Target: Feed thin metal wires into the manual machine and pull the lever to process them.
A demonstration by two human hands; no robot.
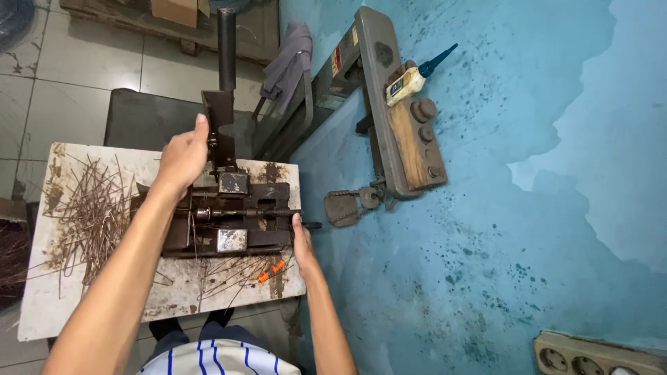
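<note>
A dark, rusty lever press (233, 219) is bolted on a worn white board (42, 305). Its black upright lever handle (226, 48) rises from a bracket at the back of the press. My left hand (184, 156) grips the bracket at the lever's base. At the right end of the press my right hand (300, 243) rests with its fingers closed by a thin metal rod (257, 212) that runs through the tool. A pile of thin rusty wire pieces (90, 208) lies to the left of the press.
An orange-handled small tool (271, 270) and loose wires lie in front of the press. A blue stained wall (528, 208) stands on the right. A grey metal machine arm (389, 104) with a glue bottle (410, 78) leans against it. A power strip (597, 354) is at the lower right.
</note>
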